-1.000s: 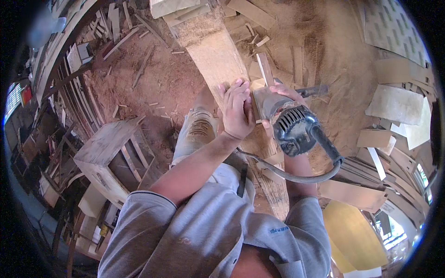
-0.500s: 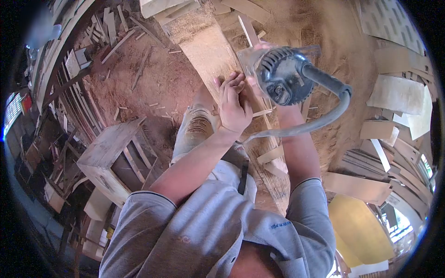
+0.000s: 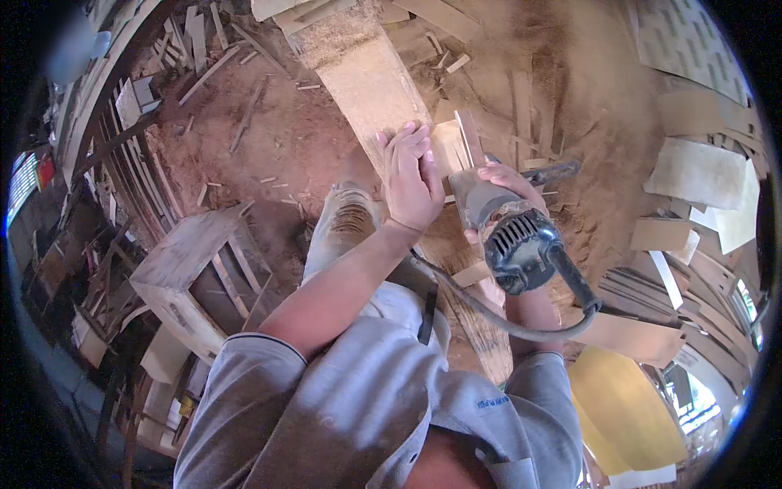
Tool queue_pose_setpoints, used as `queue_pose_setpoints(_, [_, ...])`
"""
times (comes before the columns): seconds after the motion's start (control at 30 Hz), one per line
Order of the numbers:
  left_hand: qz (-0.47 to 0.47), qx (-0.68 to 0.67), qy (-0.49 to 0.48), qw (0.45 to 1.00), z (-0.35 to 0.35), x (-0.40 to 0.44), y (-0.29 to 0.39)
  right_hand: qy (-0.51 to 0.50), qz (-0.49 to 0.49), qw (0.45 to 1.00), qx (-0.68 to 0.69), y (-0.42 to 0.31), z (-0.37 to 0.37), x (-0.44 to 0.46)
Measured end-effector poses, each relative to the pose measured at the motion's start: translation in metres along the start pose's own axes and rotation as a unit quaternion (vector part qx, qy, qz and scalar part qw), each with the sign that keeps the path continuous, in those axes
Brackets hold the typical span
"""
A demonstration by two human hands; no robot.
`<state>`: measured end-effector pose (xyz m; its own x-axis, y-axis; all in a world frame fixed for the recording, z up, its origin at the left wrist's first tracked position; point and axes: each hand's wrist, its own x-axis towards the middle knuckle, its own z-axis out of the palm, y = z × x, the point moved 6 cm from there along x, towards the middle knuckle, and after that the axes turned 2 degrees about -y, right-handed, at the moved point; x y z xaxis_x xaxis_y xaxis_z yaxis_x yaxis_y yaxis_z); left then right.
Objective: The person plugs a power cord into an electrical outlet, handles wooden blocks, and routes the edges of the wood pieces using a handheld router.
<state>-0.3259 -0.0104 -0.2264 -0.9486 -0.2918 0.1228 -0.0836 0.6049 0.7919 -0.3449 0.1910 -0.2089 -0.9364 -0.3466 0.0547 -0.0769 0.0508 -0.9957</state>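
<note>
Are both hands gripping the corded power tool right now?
No: only the right hand holds the corded power tool, while the left hand is over the pale wooden board.

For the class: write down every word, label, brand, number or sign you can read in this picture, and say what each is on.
No text can be read for certain.
Shirt: small blue lettering on the chest, too small and blurred to read.
Shirt: a faint mark across from it, too blurred to tell whether it is text.
Power tool: no legible label or brand.
</note>
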Motion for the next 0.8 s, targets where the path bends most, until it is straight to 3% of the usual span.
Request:
queue_pose_setpoints(0.5, [0.011, 0.008, 0.006, 1.000, 0.000, 0.001, 0.000, 0.014, -0.057, 0.998, -0.035, -0.024, 0.015, 0.027])
queue_pose_setpoints(0.8, [0.013, -0.003, -0.004, 1.000, -0.001, -0.001, -0.001, -0.004, -0.079, 0.996, -0.029, 0.019, 0.012, 0.032])
